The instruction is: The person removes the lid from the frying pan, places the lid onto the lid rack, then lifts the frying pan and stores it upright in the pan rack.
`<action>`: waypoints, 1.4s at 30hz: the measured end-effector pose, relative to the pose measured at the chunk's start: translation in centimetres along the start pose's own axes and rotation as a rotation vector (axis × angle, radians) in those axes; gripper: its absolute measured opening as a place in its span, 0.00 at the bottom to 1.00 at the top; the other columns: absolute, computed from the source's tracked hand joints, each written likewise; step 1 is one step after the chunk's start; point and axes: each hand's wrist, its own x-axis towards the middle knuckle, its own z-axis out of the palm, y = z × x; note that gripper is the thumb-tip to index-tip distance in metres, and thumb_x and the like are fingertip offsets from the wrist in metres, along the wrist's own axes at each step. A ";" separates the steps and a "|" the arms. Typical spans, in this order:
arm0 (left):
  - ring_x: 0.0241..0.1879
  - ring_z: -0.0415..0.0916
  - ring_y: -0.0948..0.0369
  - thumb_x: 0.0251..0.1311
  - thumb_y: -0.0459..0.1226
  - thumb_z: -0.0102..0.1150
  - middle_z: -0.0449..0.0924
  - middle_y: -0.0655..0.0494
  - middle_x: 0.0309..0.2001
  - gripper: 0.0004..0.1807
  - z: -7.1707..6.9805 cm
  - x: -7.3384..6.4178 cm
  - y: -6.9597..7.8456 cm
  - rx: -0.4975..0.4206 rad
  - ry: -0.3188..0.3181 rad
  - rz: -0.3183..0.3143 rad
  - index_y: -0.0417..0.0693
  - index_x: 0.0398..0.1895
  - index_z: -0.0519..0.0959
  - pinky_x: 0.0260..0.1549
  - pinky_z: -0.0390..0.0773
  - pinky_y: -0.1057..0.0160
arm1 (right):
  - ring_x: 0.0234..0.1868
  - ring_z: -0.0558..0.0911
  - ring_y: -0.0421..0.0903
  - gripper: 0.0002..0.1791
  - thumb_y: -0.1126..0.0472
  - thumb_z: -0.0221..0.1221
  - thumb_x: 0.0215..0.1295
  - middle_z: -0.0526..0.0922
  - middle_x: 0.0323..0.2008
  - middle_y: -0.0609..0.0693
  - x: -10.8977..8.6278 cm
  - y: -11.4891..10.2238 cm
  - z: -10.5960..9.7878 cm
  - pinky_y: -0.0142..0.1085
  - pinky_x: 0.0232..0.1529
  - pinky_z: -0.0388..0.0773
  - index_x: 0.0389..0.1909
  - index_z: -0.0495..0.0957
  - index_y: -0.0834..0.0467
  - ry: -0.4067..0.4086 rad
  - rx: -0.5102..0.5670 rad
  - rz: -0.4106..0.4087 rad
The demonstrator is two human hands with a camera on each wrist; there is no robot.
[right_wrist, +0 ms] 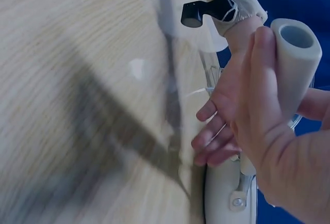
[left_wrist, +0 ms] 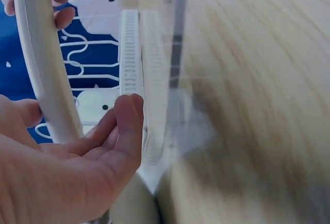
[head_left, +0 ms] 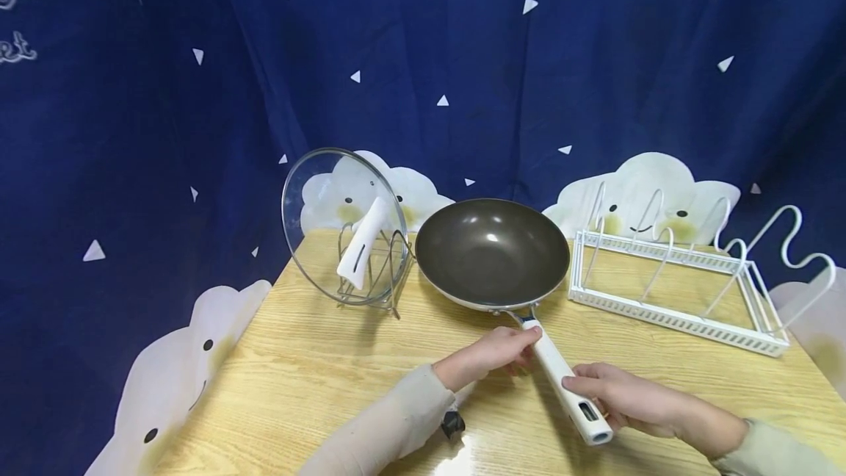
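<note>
Head view: Two hands hold a dark-lined pan (head_left: 492, 252) by its white handle (head_left: 560, 373), the left hand (head_left: 496, 351) near the bowl, the right hand (head_left: 617, 391) near the tip. The bowl lies ahead of the left fingers, its rim just beside the white rack (head_left: 667, 316) on one side and the wire stand (head_left: 393, 270) with its glass lid (head_left: 360, 244) on the other. That leaves tight flanks; the roomier stretch of tabletop (head_left: 297, 380) lies left of the left fingers.

Left wrist view: The handle sits between thumb and loosely bent fingers, a hold that looks light; closing them more should steady the bowl's weight.

Right wrist view: The right hand grips beside the handle's hollow end; as a judgement, both hands should move together, keeping the rim level and off both neighbours.
</note>
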 end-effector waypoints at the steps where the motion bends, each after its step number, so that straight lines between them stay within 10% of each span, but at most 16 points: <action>1: 0.30 0.81 0.55 0.65 0.54 0.47 0.80 0.55 0.28 0.25 0.2 0.1 0.0 -0.033 -0.023 -0.009 0.41 0.35 0.81 0.29 0.80 0.57 | 0.37 0.80 0.49 0.24 0.56 0.38 0.76 0.78 0.37 0.58 0.0 0.0 0.1 0.43 0.35 0.80 0.56 0.59 0.76 -0.009 0.015 0.000; 7: 0.21 0.74 0.62 0.63 0.53 0.50 0.78 0.54 0.23 0.22 1.3 0.9 -0.4 -0.326 -0.133 -0.085 0.44 0.30 0.79 0.25 0.79 0.65 | 0.34 0.81 0.53 0.20 0.56 0.39 0.75 0.78 0.35 0.60 0.1 0.3 0.7 0.42 0.33 0.80 0.52 0.61 0.71 -0.022 0.079 -0.010; 17: 0.46 0.80 0.50 0.63 0.41 0.52 0.78 0.34 0.46 0.11 2.4 1.8 -0.3 -0.774 -0.182 -0.114 0.42 0.31 0.73 0.48 0.76 0.54 | 0.32 0.83 0.50 0.19 0.56 0.39 0.76 0.79 0.34 0.58 0.9 0.4 1.4 0.40 0.33 0.81 0.51 0.59 0.70 -0.057 0.159 -0.008; 26: 0.33 0.83 0.59 0.60 0.37 0.55 0.80 0.35 0.44 0.06 2.6 2.0 -0.4 -0.804 -0.109 -0.108 0.44 0.36 0.73 0.45 0.78 0.59 | 0.32 0.83 0.50 0.19 0.57 0.38 0.76 0.78 0.34 0.58 1.2 0.5 1.8 0.40 0.33 0.81 0.51 0.57 0.72 -0.062 0.146 -0.032; 42: 0.27 0.81 0.63 0.61 0.37 0.54 0.83 0.41 0.37 0.09 0.9 1.4 -1.0 -0.748 -0.154 -0.107 0.39 0.39 0.75 0.44 0.78 0.60 | 0.31 0.82 0.49 0.18 0.55 0.40 0.76 0.78 0.32 0.56 2.7 1.0 4.0 0.39 0.34 0.80 0.49 0.58 0.68 -0.007 0.219 -0.051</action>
